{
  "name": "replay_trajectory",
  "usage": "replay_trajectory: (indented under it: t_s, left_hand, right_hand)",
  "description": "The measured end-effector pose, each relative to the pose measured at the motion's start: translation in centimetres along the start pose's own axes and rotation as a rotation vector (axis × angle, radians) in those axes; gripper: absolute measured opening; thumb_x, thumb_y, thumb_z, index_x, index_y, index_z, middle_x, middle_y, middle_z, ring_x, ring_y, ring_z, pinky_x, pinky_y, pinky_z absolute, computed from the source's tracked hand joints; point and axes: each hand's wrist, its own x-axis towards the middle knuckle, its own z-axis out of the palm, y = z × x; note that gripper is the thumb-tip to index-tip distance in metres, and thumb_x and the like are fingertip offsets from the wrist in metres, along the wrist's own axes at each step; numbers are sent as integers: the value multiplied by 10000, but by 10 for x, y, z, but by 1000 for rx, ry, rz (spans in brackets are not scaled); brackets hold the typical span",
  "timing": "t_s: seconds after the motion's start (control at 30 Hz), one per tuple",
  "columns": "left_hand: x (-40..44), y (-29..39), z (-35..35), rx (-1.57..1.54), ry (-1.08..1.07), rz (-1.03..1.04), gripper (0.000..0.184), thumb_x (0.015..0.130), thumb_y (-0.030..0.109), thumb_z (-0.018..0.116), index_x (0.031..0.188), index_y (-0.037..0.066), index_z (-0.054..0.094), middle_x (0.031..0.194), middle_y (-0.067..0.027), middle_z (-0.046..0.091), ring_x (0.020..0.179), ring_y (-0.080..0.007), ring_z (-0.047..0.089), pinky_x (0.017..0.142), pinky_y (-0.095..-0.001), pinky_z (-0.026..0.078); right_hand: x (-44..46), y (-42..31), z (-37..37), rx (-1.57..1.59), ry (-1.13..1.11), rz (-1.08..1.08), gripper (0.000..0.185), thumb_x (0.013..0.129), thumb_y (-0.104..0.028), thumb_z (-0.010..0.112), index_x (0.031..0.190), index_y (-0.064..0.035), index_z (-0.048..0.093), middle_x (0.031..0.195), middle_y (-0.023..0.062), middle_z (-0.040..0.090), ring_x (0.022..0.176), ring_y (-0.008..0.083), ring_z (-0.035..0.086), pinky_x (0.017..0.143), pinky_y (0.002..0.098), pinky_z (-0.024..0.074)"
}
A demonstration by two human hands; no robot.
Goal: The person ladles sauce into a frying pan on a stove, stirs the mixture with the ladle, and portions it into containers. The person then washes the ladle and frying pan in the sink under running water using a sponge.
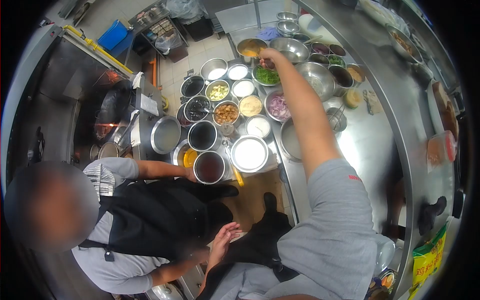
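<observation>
My right arm reaches far over the counter. My right hand (268, 58) has its fingers curled together at the edge of a metal bowl of orange-yellow contents (251, 47) and above a bowl of chopped greens (267, 76); what the fingers hold, if anything, is too small to make out. A large metal bowl (290, 49) is just beside that hand. Low in front of my body, my left hand (224, 242) is open, fingers stretched out and nothing in them. A bowl of sliced purple onion (279, 106) sits below my right forearm.
A co-worker (165, 215) in a black apron stands at left, one hand by the pots. Several containers of sauces, powders and diced food surround a white-filled pot (250, 153). A yellow-handled utensil (237, 172) hangs over the edge. A wok (111, 112) sits over flame.
</observation>
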Motion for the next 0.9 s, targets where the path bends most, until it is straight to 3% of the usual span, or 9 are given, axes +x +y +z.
replay_trajectory:
  t_s: [0.1,0.17,0.37,0.53,0.9]
  left_hand:
    - [-1,0,-1,32,-27,-3,517,1038,300,482,1450,1,392,1436,-169,494,1248,-256,547,1063,-398,417]
    - [-1,0,-1,41,-32,1,519,1038,300,480,1452,2,389,1438,-168,492,1250,-256,546,1064,-399,415]
    - [1,-5,2,23,-40,6,518,1034,292,487,1448,-5,393,1433,-166,496,1246,-258,551,1052,-392,428]
    - [5,-3,8,-11,-6,8,493,1012,267,533,1404,-19,445,1383,-173,544,1200,-263,590,1031,-371,447]
    - [20,-6,13,-3,-22,9,467,1029,258,498,1413,-1,444,1388,-166,542,1212,-265,582,1031,-375,447]
  right_hand:
    - [-19,-4,-6,96,-81,44,55,912,-39,508,861,-52,494,595,4,512,470,88,509,402,214,475]
    - [-29,-1,-12,371,-157,79,48,918,-59,509,874,-46,493,609,-2,510,474,56,506,405,177,465]
    - [-36,11,-30,519,-260,87,123,933,-99,512,887,10,478,668,-10,516,457,12,490,408,142,454]
    - [-48,16,-36,550,-261,89,153,947,-110,514,902,34,486,687,0,525,462,14,489,406,140,447]
    - [-35,5,-47,590,-283,116,175,955,-106,511,922,64,490,709,17,541,483,19,502,407,148,426]
